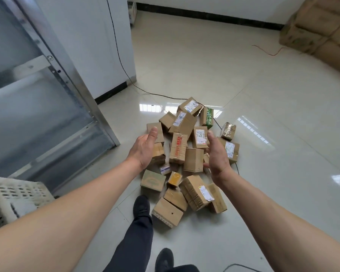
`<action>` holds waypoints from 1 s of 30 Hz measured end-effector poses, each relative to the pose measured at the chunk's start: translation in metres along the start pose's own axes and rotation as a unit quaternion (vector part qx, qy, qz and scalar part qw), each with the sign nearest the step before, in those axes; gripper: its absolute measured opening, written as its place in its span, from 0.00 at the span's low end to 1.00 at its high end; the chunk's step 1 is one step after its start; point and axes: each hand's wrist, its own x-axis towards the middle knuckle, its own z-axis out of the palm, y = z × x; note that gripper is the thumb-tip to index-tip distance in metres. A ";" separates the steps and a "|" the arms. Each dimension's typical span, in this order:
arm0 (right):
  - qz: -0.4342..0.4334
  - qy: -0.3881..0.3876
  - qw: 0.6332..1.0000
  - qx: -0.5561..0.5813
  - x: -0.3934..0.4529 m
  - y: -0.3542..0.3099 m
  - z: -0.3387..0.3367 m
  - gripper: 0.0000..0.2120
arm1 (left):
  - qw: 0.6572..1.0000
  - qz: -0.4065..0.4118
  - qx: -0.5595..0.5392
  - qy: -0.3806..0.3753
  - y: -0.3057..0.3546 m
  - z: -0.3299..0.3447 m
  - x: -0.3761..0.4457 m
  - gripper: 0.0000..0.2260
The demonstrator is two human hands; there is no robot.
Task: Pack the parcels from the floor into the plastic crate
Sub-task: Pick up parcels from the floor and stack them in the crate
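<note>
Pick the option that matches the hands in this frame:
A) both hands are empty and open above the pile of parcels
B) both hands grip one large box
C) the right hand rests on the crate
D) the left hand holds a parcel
A: the left hand and the right hand are stretched out with straight fingers over the parcels on the floor, holding nothing; the crate sits apart at lower left.

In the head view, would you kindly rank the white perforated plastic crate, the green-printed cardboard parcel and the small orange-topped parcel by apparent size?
1. White perforated plastic crate, though cropped and nearer the camera.
2. Green-printed cardboard parcel.
3. Small orange-topped parcel.
</note>
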 end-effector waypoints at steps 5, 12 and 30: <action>0.018 0.021 1.000 -0.007 0.049 0.004 0.013 0.20 | 0.998 -0.026 0.038 -0.033 0.001 0.007 0.057 0.33; 0.055 0.038 0.998 -0.009 0.118 0.029 0.015 0.13 | 0.996 -0.052 0.045 -0.054 -0.017 0.031 0.120 0.32; 0.110 -0.020 0.992 -0.063 0.347 0.225 0.019 0.14 | 0.990 -0.086 0.087 -0.063 -0.158 0.194 0.322 0.28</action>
